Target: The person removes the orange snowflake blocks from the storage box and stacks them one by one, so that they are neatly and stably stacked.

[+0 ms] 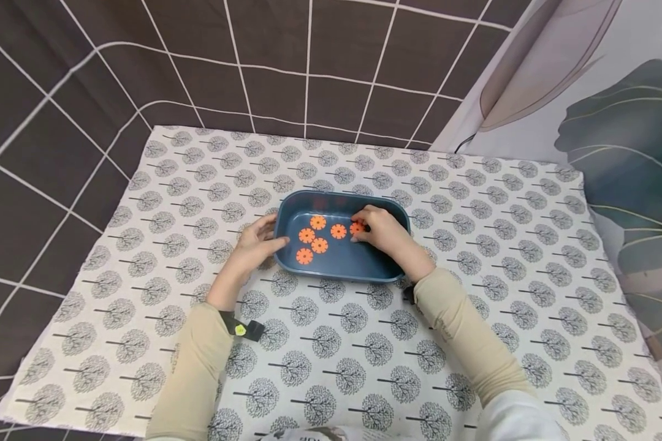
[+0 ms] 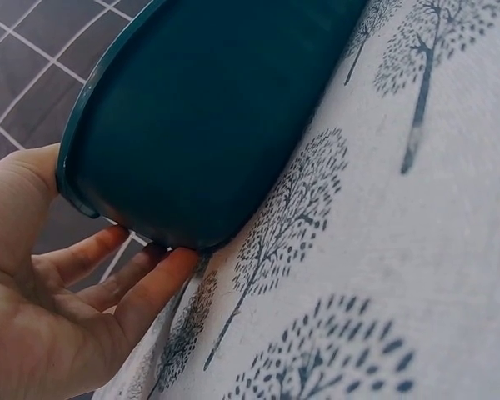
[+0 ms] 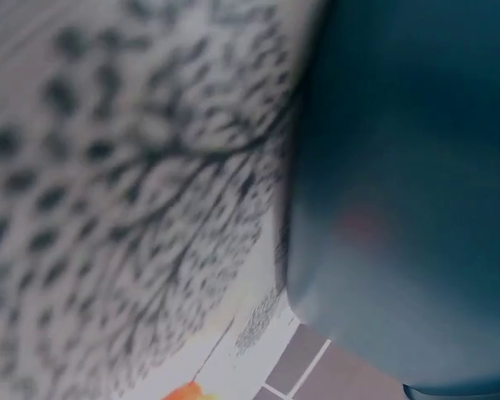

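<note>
The orange, round, notched disc [image 1: 357, 228], probably light, stiff plastic, sits between the thumb and fingers of the right hand [image 1: 383, 229], which seem to pinch it; its edges look the surest hold. Five loose orange discs [image 1: 319, 245] lie between the hands in the dark-blue oblong plastic tub [image 1: 350, 266], whose smooth floor looks slippery. The left hand [image 1: 255, 244] grips the tub's end, thumb at the rim, fingers outside.

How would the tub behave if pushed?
Probably stiff: the tub's rim looks evenly curved, with no visible buckling where the left hand grips it. More apt to slide than tip, being low and broad-based. The discs inside might shift too, since they lie flat on its smooth-looking floor.
</note>
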The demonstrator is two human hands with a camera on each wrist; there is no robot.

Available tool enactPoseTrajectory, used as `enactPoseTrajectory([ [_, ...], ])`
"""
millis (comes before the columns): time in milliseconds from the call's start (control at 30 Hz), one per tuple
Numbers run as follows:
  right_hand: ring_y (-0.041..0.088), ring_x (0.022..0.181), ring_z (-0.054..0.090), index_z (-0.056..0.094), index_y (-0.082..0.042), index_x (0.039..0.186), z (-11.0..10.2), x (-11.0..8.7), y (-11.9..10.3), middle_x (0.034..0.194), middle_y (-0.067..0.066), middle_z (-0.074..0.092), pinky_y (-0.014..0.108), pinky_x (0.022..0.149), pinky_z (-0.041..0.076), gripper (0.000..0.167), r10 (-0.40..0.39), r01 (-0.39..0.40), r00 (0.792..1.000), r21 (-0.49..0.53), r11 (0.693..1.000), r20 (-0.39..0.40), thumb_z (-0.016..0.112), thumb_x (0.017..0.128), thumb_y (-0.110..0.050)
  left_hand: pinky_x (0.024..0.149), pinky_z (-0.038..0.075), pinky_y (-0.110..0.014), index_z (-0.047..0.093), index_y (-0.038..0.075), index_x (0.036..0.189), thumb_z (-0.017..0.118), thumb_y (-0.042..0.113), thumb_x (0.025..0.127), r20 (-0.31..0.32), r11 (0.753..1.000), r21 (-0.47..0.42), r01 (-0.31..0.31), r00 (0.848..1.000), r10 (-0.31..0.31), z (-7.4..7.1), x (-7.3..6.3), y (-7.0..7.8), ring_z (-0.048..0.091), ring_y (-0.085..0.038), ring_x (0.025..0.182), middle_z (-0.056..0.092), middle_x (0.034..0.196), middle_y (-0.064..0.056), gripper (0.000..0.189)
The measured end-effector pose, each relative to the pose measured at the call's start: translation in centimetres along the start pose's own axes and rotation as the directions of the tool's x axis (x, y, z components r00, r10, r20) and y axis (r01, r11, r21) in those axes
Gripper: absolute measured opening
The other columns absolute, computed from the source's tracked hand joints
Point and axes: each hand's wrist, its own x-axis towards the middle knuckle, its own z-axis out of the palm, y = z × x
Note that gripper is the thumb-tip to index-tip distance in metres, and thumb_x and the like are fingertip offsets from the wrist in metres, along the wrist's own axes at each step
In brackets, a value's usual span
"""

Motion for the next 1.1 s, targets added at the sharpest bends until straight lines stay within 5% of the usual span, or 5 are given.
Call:
enactPoseTrajectory([
  [533, 0.022, 0.082, 0.058, 0.064, -0.002, 0.111, -0.11, 0.30, -0.40, 0.092, 0.011, 0.062, 0.034, 0.072, 0.050, 0.041, 0.161, -0.163, 0.985, 0.031, 0.986, 0.054, 0.075, 0.078, -0.024, 0.110, 0.033, -0.041, 0.030, 0.014, 0.146, 0.066, 0.011, 0.084, -0.002, 1.000, 0.019, 0.004, 1.000, -0.003, -0.01, -0.09, 0.36, 0.034, -0.028, 0.133, 0.037, 0.146, -0.012, 0.072],
  [1100, 0.023, 0.081, 0.058, 0.065, 0.000, 0.103, -0.10, -0.28, -0.52, 0.092, 0.013, 0.060, 0.035, 0.071, 0.051, 0.033, 0.134, -0.136, 0.990, 0.046, 0.990, 0.054, 0.074, 0.080, -0.022, 0.110, 0.031, -0.043, 0.029, 0.014, 0.146, 0.065, 0.013, 0.084, -0.004, 0.999, 0.035, 0.012, 1.000, -0.012, 0.08, -0.16, 0.10, 0.035, -0.029, 0.132, 0.037, 0.146, -0.012, 0.072],
])
